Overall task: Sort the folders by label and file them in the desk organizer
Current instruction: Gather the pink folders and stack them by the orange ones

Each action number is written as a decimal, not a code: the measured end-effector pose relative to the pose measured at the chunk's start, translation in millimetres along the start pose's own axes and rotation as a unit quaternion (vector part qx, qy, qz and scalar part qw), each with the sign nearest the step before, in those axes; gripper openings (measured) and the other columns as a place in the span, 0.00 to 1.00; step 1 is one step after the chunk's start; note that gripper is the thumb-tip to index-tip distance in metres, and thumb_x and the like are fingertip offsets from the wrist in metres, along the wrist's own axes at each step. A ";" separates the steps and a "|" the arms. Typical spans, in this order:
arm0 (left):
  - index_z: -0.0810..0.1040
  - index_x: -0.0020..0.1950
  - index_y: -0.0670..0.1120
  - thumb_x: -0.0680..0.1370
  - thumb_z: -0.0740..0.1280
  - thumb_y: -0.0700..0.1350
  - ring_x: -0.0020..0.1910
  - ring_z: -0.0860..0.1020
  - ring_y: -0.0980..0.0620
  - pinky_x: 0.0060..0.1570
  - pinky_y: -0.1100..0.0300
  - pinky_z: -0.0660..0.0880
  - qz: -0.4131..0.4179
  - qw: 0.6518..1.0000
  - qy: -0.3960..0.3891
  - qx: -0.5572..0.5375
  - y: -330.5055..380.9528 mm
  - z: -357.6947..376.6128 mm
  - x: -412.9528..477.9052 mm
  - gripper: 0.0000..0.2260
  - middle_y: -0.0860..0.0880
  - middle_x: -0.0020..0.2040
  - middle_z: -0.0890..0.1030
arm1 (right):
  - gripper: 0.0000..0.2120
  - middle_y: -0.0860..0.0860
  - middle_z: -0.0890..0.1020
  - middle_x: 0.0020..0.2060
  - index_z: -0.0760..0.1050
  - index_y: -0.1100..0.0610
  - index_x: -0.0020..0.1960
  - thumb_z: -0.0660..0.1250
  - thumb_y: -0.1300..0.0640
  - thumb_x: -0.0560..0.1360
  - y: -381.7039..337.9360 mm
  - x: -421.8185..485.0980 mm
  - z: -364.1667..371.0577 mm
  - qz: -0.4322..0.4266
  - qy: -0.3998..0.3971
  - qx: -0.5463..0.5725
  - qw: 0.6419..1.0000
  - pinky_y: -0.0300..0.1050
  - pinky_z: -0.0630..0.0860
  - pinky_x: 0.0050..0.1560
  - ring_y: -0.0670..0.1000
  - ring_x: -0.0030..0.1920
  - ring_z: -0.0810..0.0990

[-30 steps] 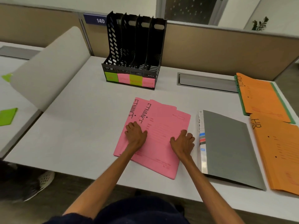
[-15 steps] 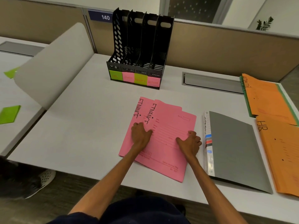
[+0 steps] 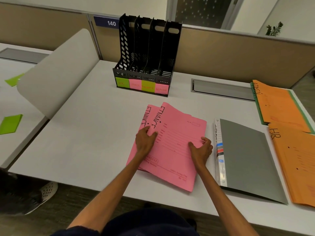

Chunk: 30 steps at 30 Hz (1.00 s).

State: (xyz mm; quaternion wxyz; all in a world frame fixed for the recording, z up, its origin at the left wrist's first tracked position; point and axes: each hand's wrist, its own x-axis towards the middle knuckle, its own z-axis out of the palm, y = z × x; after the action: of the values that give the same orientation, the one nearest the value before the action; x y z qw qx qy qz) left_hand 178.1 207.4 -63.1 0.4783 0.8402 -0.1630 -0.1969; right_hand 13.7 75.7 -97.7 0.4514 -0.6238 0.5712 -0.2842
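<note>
Two pink FINANCE folders (image 3: 172, 145) lay overlapped on the desk (image 3: 88, 133), in front of the black organizer (image 3: 146, 65). The left hand (image 3: 145, 142) pinched the top folder's left edge; the right hand (image 3: 202, 150) curled over its right edge, probably a two-sided grip to square and lift the pair together.

Person: both forearms bare to the elbow. Dark navy garment (image 3: 146, 223) at 6 o'clock, with a fuzzy sleeve edge above the left elbow.
</note>
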 end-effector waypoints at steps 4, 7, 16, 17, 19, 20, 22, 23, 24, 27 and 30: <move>0.73 0.69 0.39 0.76 0.70 0.46 0.58 0.80 0.42 0.59 0.44 0.77 0.025 0.997 0.024 -0.067 9.7 -8.3 5.5 0.24 0.41 0.64 0.78 | 0.27 0.55 0.72 0.61 0.64 0.56 0.65 0.74 0.57 0.72 -12.5 6.5 -4.8 -0.020 -0.004 0.030 0.999 0.58 0.73 0.64 0.56 0.61 0.74; 0.79 0.61 0.39 0.77 0.68 0.44 0.51 0.82 0.42 0.53 0.44 0.80 0.040 0.990 0.053 -0.122 23.4 -10.2 8.3 0.14 0.42 0.56 0.83 | 0.29 0.56 0.75 0.60 0.62 0.54 0.68 0.73 0.55 0.73 -22.2 9.5 -5.9 -0.016 -0.024 0.044 0.999 0.60 0.75 0.60 0.58 0.58 0.77; 0.78 0.63 0.38 0.78 0.67 0.43 0.55 0.81 0.43 0.57 0.44 0.78 0.070 0.982 0.067 -0.164 65.1 3.8 19.4 0.15 0.41 0.57 0.82 | 0.25 0.54 0.82 0.55 0.68 0.53 0.64 0.74 0.48 0.72 -33.4 19.1 -18.1 -0.007 -0.013 0.068 0.998 0.43 0.79 0.45 0.50 0.46 0.81; 0.77 0.65 0.38 0.78 0.67 0.43 0.57 0.80 0.44 0.59 0.44 0.77 0.071 0.981 0.071 -0.169 70.5 8.2 19.5 0.17 0.42 0.58 0.81 | 0.27 0.53 0.82 0.55 0.67 0.53 0.64 0.74 0.48 0.71 -33.2 21.8 -21.2 -0.010 -0.015 0.075 0.997 0.45 0.80 0.47 0.51 0.47 0.82; 0.79 0.63 0.39 0.78 0.67 0.42 0.54 0.80 0.48 0.57 0.46 0.78 0.095 0.977 0.077 -0.174 82.0 18.5 18.6 0.14 0.45 0.55 0.82 | 0.29 0.51 0.81 0.55 0.66 0.52 0.65 0.75 0.47 0.71 -32.8 29.5 -28.9 -0.013 -0.011 0.086 0.996 0.50 0.80 0.52 0.53 0.50 0.82; 0.80 0.61 0.41 0.78 0.67 0.42 0.50 0.80 0.52 0.55 0.47 0.78 0.111 0.975 0.080 -0.175 87.7 23.8 18.1 0.12 0.48 0.52 0.83 | 0.29 0.51 0.81 0.54 0.65 0.51 0.65 0.76 0.48 0.70 -32.9 34.5 -33.6 -0.015 -0.003 0.089 0.996 0.50 0.80 0.52 0.53 0.50 0.82; 0.81 0.60 0.43 0.79 0.66 0.42 0.48 0.80 0.54 0.54 0.49 0.79 0.127 0.972 0.076 -0.183 100.8 34.1 17.3 0.11 0.50 0.50 0.84 | 0.30 0.50 0.81 0.53 0.66 0.50 0.65 0.76 0.47 0.69 -34.0 46.3 -43.9 -0.014 0.015 0.087 0.996 0.51 0.80 0.53 0.53 0.50 0.82; 0.80 0.60 0.42 0.79 0.66 0.43 0.50 0.81 0.53 0.54 0.49 0.80 0.132 0.970 0.071 -0.189 107.6 39.8 17.7 0.12 0.49 0.52 0.84 | 0.30 0.50 0.81 0.53 0.65 0.50 0.65 0.76 0.47 0.69 -34.6 52.5 -49.0 -0.014 0.021 0.087 0.996 0.51 0.80 0.53 0.53 0.49 0.82; 0.80 0.61 0.43 0.79 0.66 0.43 0.51 0.82 0.52 0.54 0.50 0.80 0.139 0.969 0.067 -0.195 114.5 46.2 18.1 0.12 0.49 0.53 0.84 | 0.30 0.50 0.81 0.54 0.65 0.50 0.65 0.76 0.47 0.69 -34.9 59.3 -54.0 -0.014 0.024 0.088 0.996 0.52 0.81 0.53 0.54 0.50 0.82; 0.79 0.64 0.44 0.78 0.68 0.43 0.51 0.80 0.62 0.56 0.54 0.79 0.157 0.965 0.064 -0.199 138.1 66.9 19.1 0.15 0.55 0.55 0.82 | 0.30 0.51 0.80 0.55 0.64 0.50 0.65 0.76 0.47 0.69 -35.5 80.9 -68.8 -0.016 0.037 0.088 0.995 0.55 0.80 0.54 0.55 0.51 0.82; 0.77 0.66 0.45 0.77 0.69 0.42 0.50 0.80 0.65 0.55 0.59 0.79 0.175 0.964 0.047 -0.195 162.8 90.2 17.4 0.17 0.55 0.57 0.82 | 0.34 0.51 0.79 0.56 0.63 0.51 0.67 0.76 0.46 0.69 -39.5 103.7 -84.1 -0.026 0.028 0.075 0.996 0.56 0.80 0.54 0.56 0.52 0.81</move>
State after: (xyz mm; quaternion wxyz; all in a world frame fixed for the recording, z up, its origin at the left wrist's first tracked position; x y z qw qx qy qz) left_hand 135.4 53.0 33.2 0.6669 0.6974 -0.2431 -0.0984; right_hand -22.2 -47.3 -43.1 0.4728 -0.5948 0.5445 -0.3553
